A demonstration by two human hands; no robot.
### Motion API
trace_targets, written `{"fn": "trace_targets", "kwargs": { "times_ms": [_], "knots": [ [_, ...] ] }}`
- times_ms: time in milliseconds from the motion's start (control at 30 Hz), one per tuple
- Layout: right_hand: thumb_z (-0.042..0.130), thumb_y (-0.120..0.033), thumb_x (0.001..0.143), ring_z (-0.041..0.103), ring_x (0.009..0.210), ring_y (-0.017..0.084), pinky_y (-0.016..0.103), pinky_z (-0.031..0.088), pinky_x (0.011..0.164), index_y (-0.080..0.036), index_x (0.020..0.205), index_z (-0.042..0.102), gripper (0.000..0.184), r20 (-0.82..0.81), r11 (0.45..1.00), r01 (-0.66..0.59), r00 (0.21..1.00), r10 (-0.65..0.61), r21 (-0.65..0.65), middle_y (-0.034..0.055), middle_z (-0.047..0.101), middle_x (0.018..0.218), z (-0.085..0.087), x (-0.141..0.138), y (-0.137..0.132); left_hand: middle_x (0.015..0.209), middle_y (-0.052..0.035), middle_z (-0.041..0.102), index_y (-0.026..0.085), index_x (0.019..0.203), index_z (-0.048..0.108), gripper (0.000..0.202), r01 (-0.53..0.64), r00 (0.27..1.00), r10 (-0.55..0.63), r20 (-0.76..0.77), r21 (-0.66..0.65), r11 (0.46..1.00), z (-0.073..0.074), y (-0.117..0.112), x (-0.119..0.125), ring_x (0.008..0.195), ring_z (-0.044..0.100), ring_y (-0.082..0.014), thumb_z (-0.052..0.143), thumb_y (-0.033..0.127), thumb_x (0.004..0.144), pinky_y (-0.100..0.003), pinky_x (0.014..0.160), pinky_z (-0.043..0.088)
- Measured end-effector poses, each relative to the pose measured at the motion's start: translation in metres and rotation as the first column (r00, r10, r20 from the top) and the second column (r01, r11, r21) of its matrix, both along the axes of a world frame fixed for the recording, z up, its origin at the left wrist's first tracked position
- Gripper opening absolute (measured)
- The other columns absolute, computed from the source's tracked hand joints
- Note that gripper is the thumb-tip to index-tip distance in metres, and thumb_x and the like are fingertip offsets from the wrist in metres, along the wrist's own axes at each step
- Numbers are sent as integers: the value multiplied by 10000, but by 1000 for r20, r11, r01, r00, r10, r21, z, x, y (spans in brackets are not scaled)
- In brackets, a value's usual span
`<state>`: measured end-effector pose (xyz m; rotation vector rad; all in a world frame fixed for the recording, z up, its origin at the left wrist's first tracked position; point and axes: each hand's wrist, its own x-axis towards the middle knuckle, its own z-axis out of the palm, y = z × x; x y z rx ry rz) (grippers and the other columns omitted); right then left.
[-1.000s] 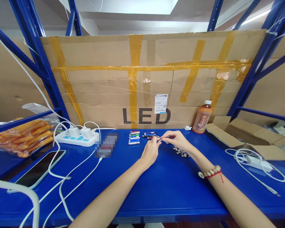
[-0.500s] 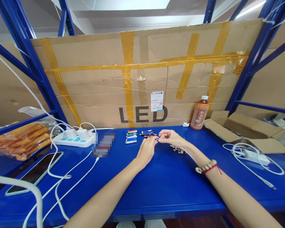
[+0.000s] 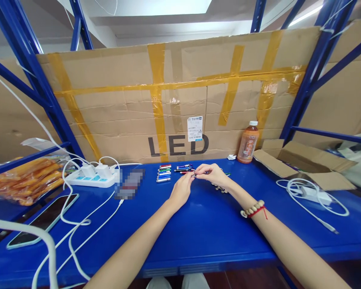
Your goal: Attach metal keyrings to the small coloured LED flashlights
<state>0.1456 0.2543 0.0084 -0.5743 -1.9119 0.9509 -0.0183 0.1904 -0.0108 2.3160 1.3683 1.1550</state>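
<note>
My left hand (image 3: 181, 192) and my right hand (image 3: 213, 176) meet over the blue table, their fingertips pinched together. Between them shows a bit of something small and shiny, too small to make out. Left of the hands lies a neat row of short metal tubes (image 3: 163, 174) in red, green, blue and silver, like small pen lights. Just behind the fingers is a looser group of similar blue and dark tubes (image 3: 184, 167), partly covered by my right hand. Small round silvery pieces (image 3: 221, 189), like button cells, lie in a pile under my right wrist.
On the left are a white power strip (image 3: 92, 177) with plugs and cables, a phone (image 3: 43, 220) and bagged orange items (image 3: 27, 180). An orange drink bottle (image 3: 248, 143), an open carton (image 3: 327, 160) and a coiled white cable (image 3: 311, 196) occupy the right. Cardboard (image 3: 123, 120) walls the back.
The whole view has turned slightly, so everything sits a little further left in the picture. Both hands keep their pinch at nearly the same place over the table.
</note>
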Motion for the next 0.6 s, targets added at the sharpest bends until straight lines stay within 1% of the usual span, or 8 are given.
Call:
{"fn": "trace_targets", "kwargs": {
  "times_ms": [133, 233, 333, 467, 600],
  "knots": [
    [741, -302, 569, 574, 678, 128, 268, 455, 668, -162, 588, 667, 160, -1, 1000, -19, 1000, 19, -17, 41, 621, 733, -4, -1, 2, 836, -34, 577, 176, 922, 499, 248, 57, 998, -57, 7, -22, 998, 0, 0, -2, 743, 531, -137, 271, 275, 913, -236, 678, 399],
    [741, -310, 571, 563, 660, 122, 257, 449, 639, -157, 572, 657, 175, 21, 999, -29, 999, 30, -21, 38, 605, 718, -3, 0, -1, 833, -33, 576, 173, 895, 491, 223, 96, 995, -95, 23, -24, 995, 1, -1, -3, 741, 530, -136, 287, 264, 907, -231, 672, 394],
    [727, -325, 594, 552, 646, 117, 249, 440, 624, -152, 566, 650, 191, 70, 1000, -17, 997, 16, 17, 37, 591, 703, 0, 0, -6, 813, -28, 574, 175, 893, 491, 213, 118, 993, -117, 23, -35, 992, 1, 0, -4, 727, 535, -131, 294, 255, 903, -225, 670, 397],
    [697, -332, 631, 532, 617, 108, 244, 421, 604, -148, 576, 645, 199, 116, 995, 26, 993, -38, 96, 31, 576, 678, 2, -1, -11, 782, -20, 572, 183, 900, 498, 220, 94, 995, -95, -8, -34, 995, -3, 2, -6, 719, 545, -135, 292, 260, 903, -231, 671, 409],
    [654, -327, 678, 516, 608, 104, 238, 397, 589, -147, 599, 646, 196, 172, 986, 70, 980, -96, 151, 24, 565, 662, 1, -2, -11, 844, -25, 605, 194, 957, 498, 168, 48, 999, -48, 12, -14, 999, -4, 2, -6, 803, 571, -147, 349, 231, 887, -248, 737, 427]
  ]
}}
